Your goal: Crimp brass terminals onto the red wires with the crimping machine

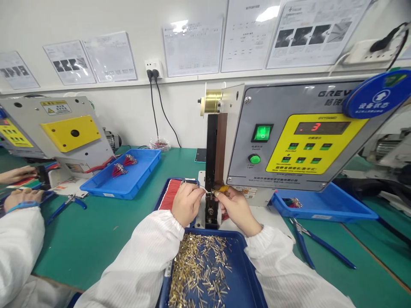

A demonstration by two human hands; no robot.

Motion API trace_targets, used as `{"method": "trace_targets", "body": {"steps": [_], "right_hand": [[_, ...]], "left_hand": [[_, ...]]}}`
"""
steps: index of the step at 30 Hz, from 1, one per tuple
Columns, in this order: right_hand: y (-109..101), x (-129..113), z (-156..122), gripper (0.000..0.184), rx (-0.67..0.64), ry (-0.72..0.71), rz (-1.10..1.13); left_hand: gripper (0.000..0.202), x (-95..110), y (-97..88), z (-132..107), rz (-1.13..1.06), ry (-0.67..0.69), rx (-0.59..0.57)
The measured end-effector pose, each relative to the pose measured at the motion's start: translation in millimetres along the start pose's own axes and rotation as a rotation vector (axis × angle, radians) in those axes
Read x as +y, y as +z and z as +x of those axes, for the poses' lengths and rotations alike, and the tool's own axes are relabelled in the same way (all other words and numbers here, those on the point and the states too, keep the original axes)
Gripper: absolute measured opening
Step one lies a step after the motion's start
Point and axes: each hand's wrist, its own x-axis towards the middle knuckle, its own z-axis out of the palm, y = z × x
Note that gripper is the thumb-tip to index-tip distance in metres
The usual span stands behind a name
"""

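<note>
My left hand point(189, 204) pinches at the left side of the machine's black crimping head point(211, 171). A thin piece shows at its fingertips, too small to name. From the right, my right hand point(236, 208) is also closed in a pinch at the same spot, with a yellow cover point(224, 188) on one finger. What it holds is hidden. The fingertips of both hands nearly meet at the head. Below them lies a dark blue tray point(245, 267) with many loose brass-coloured pins point(195, 269). Red wires point(170, 194) fill another tray beside my left hand.
The grey machine's panel point(237, 162) rises on the right. Blue-handled pliers point(316, 239) and a blue tray point(337, 205) lie beyond my right sleeve. Another blue tray point(141, 171) holds bundled red wires at left. A co-worker's hands point(21, 188) are at a neighbouring machine, near other pliers point(67, 205).
</note>
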Motion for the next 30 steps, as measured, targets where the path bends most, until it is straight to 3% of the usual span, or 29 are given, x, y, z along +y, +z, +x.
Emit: {"method": "trace_targets", "body": {"steps": [25,30], "right_hand": [[3.0,9.3,0.7,0.030,0.054,-0.081,-0.040],[3.3,10.1,0.7,0.029,0.072,-0.067,-0.034]], "left_hand": [[0.016,-0.7,1.9,-1.2,-0.003,-0.001,0.025],[0.019,-23.6,3.8,-2.2,0.033,-0.105,0.015]]}}
